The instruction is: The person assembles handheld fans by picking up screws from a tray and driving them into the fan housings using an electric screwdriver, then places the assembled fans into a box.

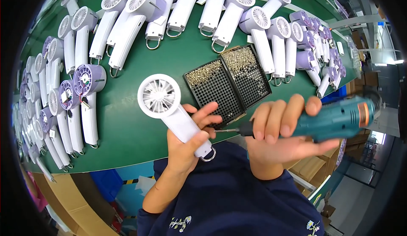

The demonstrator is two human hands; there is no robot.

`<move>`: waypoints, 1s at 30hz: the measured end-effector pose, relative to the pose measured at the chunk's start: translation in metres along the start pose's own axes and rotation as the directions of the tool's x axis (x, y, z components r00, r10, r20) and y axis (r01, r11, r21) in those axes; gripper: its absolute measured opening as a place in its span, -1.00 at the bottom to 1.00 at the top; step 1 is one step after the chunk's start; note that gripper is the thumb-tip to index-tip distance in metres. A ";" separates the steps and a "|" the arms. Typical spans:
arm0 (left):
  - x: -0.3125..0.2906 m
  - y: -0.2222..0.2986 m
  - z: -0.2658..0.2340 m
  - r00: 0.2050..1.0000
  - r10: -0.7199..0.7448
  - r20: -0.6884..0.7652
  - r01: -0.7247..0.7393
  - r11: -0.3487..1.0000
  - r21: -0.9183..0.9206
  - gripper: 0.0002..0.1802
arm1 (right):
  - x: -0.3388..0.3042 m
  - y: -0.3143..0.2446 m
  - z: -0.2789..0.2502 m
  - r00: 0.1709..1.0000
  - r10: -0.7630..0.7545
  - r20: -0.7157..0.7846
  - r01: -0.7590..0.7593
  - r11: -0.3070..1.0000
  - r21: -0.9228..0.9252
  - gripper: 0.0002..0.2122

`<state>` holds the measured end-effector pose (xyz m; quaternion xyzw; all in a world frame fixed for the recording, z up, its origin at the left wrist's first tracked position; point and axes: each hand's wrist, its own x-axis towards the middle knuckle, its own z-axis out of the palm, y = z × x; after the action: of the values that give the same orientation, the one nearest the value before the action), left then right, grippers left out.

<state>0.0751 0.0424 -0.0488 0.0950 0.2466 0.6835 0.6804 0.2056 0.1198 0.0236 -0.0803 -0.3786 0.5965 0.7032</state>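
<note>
Handheld fan (pixel 181 122) over the green bench (pixel 123 125), looks mostly assembled

Left hand (pixel 180 149) has it gripped, thumb up front; right hand (pixel 275 125) is wrapped round an electric screwdriver (pixel 333 121), bit near the left hand. Front grille (pixel 159 96)'s on; can't tell which screws are. Exposed-motor fans (pixel 87 78) at left seem less finished.

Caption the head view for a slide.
Left hand holds a white handheld fan; right hand grips a teal electric screwdriver near black screw trays on a green table.

Left hand (pixel 181 150), seven o'clock, holding white fan (pixel 180 123); right hand (pixel 273 125), past three, gripping teal screwdriver (pixel 333 121); screw trays (pixel 212 95), between one and two.
</note>
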 end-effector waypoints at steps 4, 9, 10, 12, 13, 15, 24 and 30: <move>0.002 -0.004 0.008 0.978 0.107 -0.177 -0.108 0.994 0.004 -0.65 | -0.021 -0.005 0.018 0.986 -0.149 0.070 0.153 0.986 -0.059 -0.40; 0.005 0.003 0.013 0.972 0.026 -0.232 -0.042 0.997 -0.065 -0.73 | -0.038 0.006 0.022 0.956 -0.179 0.230 0.207 0.973 -0.100 -0.41; 0.005 0.004 0.013 0.972 0.024 -0.232 -0.040 0.997 -0.065 -0.73 | -0.038 0.007 0.023 0.962 -0.149 0.229 0.176 0.979 -0.101 -0.40; 0.005 0.004 0.013 0.966 0.021 -0.258 -0.038 0.997 -0.061 -0.73 | -0.041 0.011 0.026 0.972 -0.119 0.200 0.141 0.985 -0.097 -0.38; 0.006 0.004 0.015 0.968 0.018 -0.252 -0.035 0.997 -0.062 -0.73 | -0.040 0.010 0.026 0.971 -0.124 0.202 0.147 0.984 -0.101 -0.38; 0.006 0.004 0.018 0.969 -0.009 -0.248 -0.008 0.997 -0.070 -0.71 | -0.039 0.008 0.025 0.981 -0.071 0.183 0.096 0.987 -0.132 -0.36; 0.002 0.006 0.011 0.961 -0.048 -0.274 -0.005 0.982 -0.189 -0.70 | -0.049 0.025 0.024 0.947 -0.095 0.308 0.151 0.975 -0.166 -0.40; 0.003 0.008 0.012 0.979 -0.083 -0.186 0.046 0.980 -0.195 -0.72 | -0.046 0.026 0.028 0.962 -0.106 0.253 0.146 0.978 -0.147 -0.39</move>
<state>0.0736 0.0485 -0.0350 -0.0451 0.2485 0.6874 0.6810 0.1680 0.0763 0.0081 -0.0401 -0.5143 0.5225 0.6790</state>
